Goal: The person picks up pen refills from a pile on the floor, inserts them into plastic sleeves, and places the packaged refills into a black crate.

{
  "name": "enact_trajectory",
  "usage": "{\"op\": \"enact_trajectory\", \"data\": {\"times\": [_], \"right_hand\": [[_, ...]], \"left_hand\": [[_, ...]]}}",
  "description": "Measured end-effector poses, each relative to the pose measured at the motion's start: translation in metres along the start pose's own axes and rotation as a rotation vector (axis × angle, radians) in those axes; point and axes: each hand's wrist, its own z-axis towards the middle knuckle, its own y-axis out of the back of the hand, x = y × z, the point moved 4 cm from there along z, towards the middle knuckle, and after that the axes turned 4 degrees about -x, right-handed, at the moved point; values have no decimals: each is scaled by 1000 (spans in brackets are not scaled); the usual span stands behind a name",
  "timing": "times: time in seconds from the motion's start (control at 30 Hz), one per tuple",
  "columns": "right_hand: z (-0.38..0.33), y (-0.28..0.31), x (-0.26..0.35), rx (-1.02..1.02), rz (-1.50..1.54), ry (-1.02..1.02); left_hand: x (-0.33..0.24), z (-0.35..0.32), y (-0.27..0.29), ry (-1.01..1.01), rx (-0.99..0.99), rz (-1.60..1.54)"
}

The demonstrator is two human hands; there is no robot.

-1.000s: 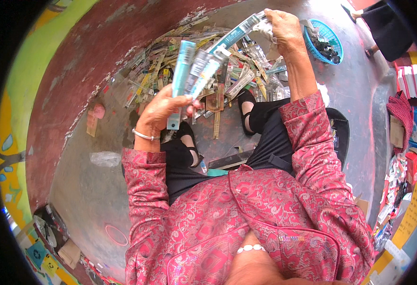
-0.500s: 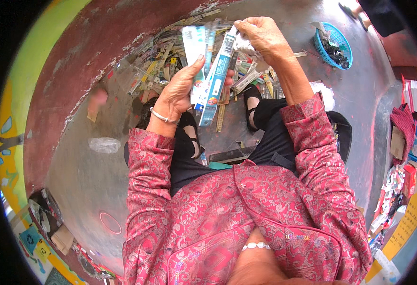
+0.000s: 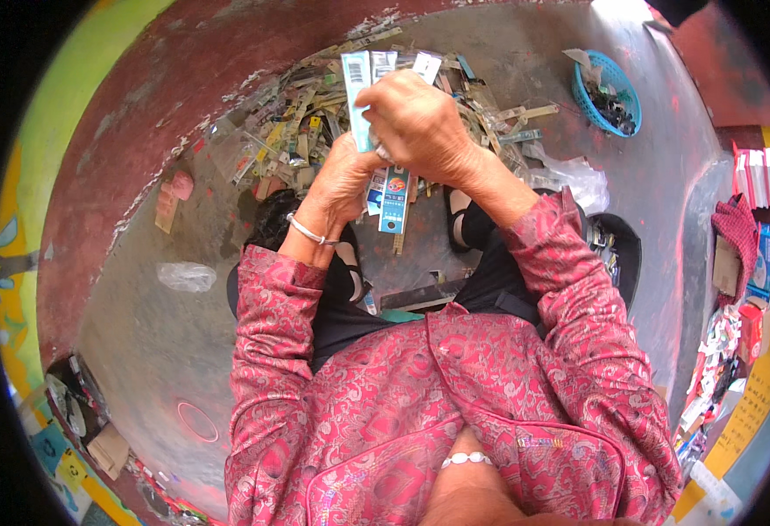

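Note:
My left hand [image 3: 339, 182] is closed around several long, narrow blue-and-white packets [image 3: 356, 98], held roughly upright in front of me. Their tops fan out above my hands, and the lower end of one teal packet [image 3: 393, 210] shows beneath. Across the middle of the bundle lies my right hand [image 3: 424, 127], fingers curled in and close to the left thumb. A small whitish bit shows by its fingertips, but what it grips is mostly hidden. Below and beyond the packets, a heap of loose flat strips and packets [image 3: 302, 118] spreads over the floor.
A blue plastic basket [image 3: 628, 83] with dark pieces stands at the far right. Crumpled clear plastic [image 3: 578, 186] lies right of the heap, another clear bag [image 3: 186, 277] on the left floor. A maroon wall [image 3: 96, 167] curves round the left. Red-and-white goods [image 3: 758, 175] line the right edge.
My right hand has come down and left from the packet tops to cover their middle. The bundle stands more upright. The crumpled white stuff at the right fingers is mostly out of sight.

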Motion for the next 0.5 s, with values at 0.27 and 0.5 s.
{"op": "enact_trajectory", "data": {"times": [0.27, 0.5], "right_hand": [[4, 68, -111, -398, -444, -391], [-17, 3, -40, 608, 378, -1097]], "left_hand": [[-3, -7, -2, 97, 43, -82], [-5, 10, 28, -118, -159, -154]]}}
